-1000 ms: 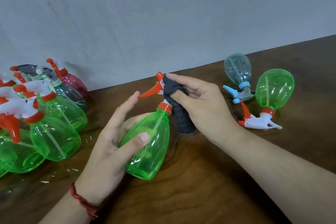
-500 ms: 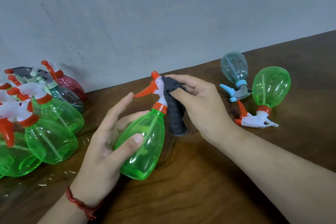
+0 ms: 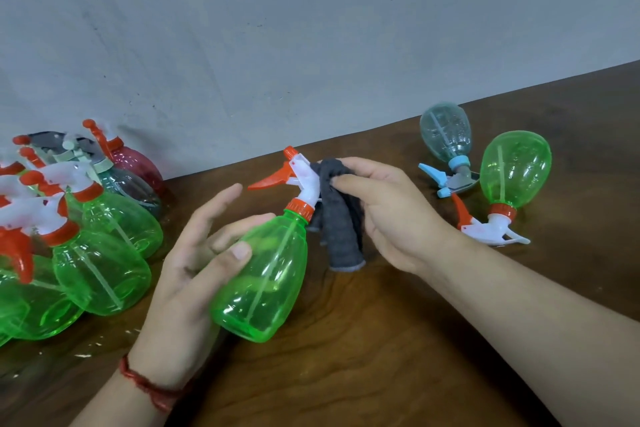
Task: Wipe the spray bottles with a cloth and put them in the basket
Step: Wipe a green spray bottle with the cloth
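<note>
A green spray bottle point(image 3: 265, 282) with an orange trigger and white head is tilted above the middle of the wooden table. My left hand point(image 3: 194, 263) holds its body, thumb across the front. My right hand point(image 3: 388, 215) grips a dark grey cloth point(image 3: 341, 218) and presses it against the back of the bottle's white spray head. The cloth's loose end hangs down to the table. No basket shows in this view.
Several spray bottles point(image 3: 100, 267), mostly green with one pink and one grey, stand bunched at the left. A blue-capped teal bottle point(image 3: 446, 135) and a green bottle point(image 3: 514, 168) lie on their sides at the right. A grey wall point(image 3: 311, 28) runs behind the table point(image 3: 363, 357).
The held bottle has stayed in my left hand while my right hand rubbed the cloth over the spray head. The camera shifted slightly, so the scene sits a little lower left.
</note>
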The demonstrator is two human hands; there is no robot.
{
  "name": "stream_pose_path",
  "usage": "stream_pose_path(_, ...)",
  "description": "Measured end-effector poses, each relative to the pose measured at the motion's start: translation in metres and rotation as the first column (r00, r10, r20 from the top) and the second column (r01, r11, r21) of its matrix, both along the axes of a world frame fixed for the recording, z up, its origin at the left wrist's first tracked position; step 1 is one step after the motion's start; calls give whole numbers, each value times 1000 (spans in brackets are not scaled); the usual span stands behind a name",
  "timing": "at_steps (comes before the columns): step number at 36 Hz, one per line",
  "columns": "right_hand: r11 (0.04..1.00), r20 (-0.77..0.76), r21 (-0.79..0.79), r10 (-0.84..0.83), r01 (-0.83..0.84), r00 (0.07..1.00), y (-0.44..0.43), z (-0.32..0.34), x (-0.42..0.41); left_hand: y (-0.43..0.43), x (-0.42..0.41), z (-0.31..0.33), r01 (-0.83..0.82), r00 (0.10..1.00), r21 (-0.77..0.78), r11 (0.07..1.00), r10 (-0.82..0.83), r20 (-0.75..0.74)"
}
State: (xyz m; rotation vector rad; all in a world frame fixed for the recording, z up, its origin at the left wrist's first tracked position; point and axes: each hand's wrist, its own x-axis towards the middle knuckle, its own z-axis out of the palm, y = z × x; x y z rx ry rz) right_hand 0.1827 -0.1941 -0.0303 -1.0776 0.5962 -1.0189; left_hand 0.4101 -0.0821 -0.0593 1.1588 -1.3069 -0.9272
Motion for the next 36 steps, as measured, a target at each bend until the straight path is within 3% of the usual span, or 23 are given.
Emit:
stream_pose_path(4, 999, 79, 25, -44, 42, 996, -1, 3, 1, 0, -1, 3, -32, 999, 38, 999, 30, 38)
stream_pose_path(11, 981, 88, 56, -190, 185, 978, -4, -4, 7, 4, -21, 12, 38, 993, 178, 983, -58, 107)
stream_pose_path(16, 971, 154, 155, -205, 181, 967, -2, -3, 7, 8, -27, 12, -47, 985, 117, 992, 27, 168)
stream_pose_path(20, 963, 126, 204, -204, 176, 971, -5, -4, 2, -6, -11, 22, -96, 991, 95, 991, 103, -81)
stream_pose_path(22, 979, 62, 165, -129, 117, 990, -2, -4, 3, -9, 4, 22, 0, 985, 55, 998, 9, -171)
stream_pose_path(25, 993, 63, 119, -25, 18, 998, 10, -5, 13, -11, -10, 15, -71, 955, 58, 996, 85, -286)
stream_pose_path(29, 996, 83, 89, -7, 0, 997, 21, -10, 22, 3, -30, 12, -176, 982, -21, 984, 174, -78)
stream_pose_path(33, 995, 57, 30, -93, 91, 994, 19, -10, 19, 2, -24, 18, -297, 942, -105, 949, 309, 134)
stream_pose_path(36, 992, 21, -26, -120, 120, 993, 21, -10, 20, 3, -24, 17, -323, 930, -100, 941, 335, 149)
